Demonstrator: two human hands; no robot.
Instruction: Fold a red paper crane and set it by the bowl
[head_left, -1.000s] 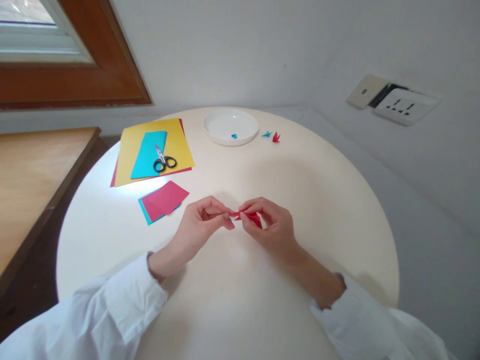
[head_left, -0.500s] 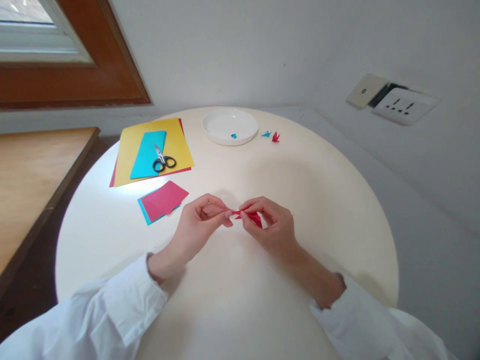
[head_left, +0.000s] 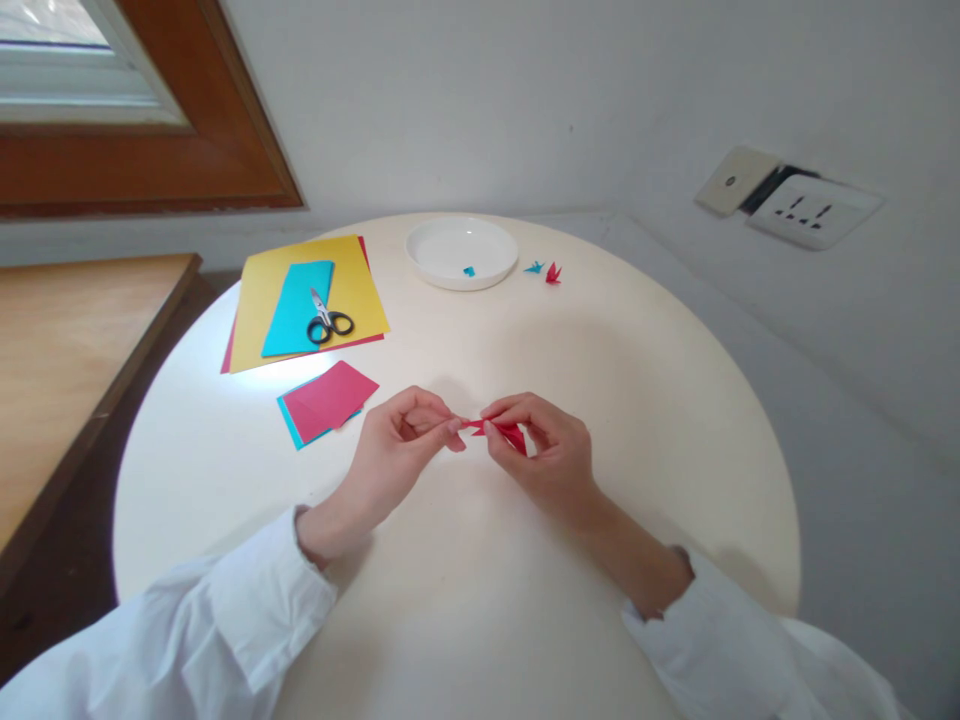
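A small red folded paper (head_left: 513,435) with narrow points is held between both hands above the table. My left hand (head_left: 397,440) pinches the tip of a thin point on its left side. On the other side, my right hand (head_left: 544,445) grips the body between thumb and fingers, which hide part of the folds. Left of my left hand lie red and blue paper pieces (head_left: 331,397), overlapping one another.
Scissors (head_left: 328,322) with black handles rest on blue paper (head_left: 289,320) and a yellow sheet (head_left: 251,320). A white plate (head_left: 427,268) holds a blue scrap (head_left: 469,271). Beside it stand a blue paper crane (head_left: 534,267) and a red one (head_left: 553,274). A wall socket (head_left: 814,210) is at right.
Both hands keep their pinch on the red folded paper. Apart from a very slight shift of the whole view, hardly anything differs.
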